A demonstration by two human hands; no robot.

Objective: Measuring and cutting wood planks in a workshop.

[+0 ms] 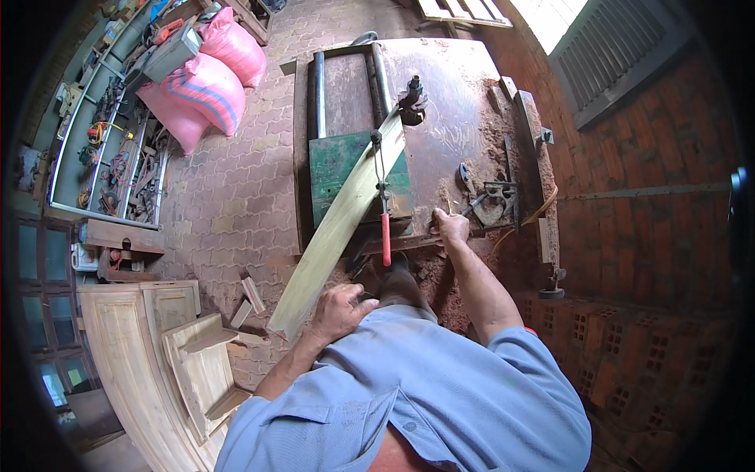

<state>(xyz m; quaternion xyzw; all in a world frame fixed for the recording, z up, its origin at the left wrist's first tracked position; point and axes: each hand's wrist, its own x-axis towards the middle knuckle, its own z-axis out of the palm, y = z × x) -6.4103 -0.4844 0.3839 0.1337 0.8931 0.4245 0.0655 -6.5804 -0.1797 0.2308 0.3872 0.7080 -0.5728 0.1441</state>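
A long pale wooden board (334, 219) lies slantwise across a green metal sliding carriage (330, 169), its near end overhanging toward me. A toggle clamp with a red handle (386, 240) stands over the board. The board's far end meets a dark upright spindle with a cutter (412, 106). My left hand (340, 309) rests against my front beside the board's near end, loosely bent, thumb apart, holding nothing visible. At the machine table's near edge, my right hand (451, 226) is closed; what sits inside its fingers is hidden.
Metal tools (491, 197) and sawdust lie on the machine table (448, 79), right of the spindle. Pink sacks (200, 94) and a tool shelf (102, 165) stand at the far left. Wooden panels (118, 330) lean near left. A brick wall (637, 173) bounds the right.
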